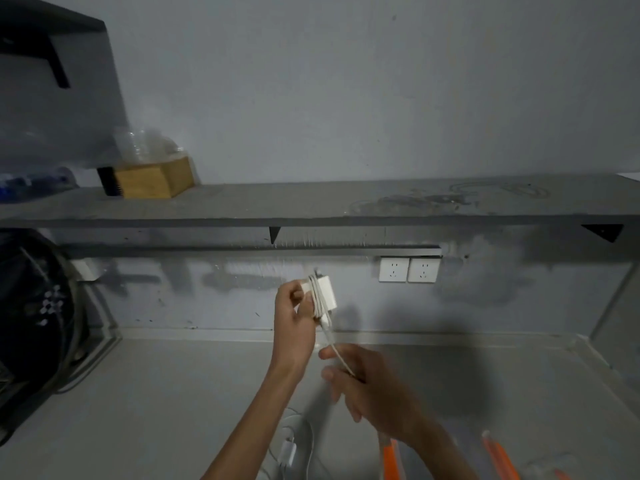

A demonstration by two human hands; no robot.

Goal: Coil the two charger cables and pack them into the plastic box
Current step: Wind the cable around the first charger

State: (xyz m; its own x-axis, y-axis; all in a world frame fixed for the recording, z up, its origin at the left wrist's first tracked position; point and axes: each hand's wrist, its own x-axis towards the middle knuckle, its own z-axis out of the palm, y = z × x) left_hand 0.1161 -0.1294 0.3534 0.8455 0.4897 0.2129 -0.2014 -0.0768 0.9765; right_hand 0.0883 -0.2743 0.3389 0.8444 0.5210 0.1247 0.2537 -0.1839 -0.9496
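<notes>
Charger cable (337,355) is running taut from the white charger block (327,292) down to the right hand (367,386), whose thumb and fingers are pinching it. The left hand (294,320) is gripping the block, raised in front of the wall, with several turns of cable lying wrapped around it. A second charger (288,452) with its loose cable is lying on the counter (173,393) below the forearms, near the plastic box (393,460), which is showing only its orange latches at the bottom edge
</notes>
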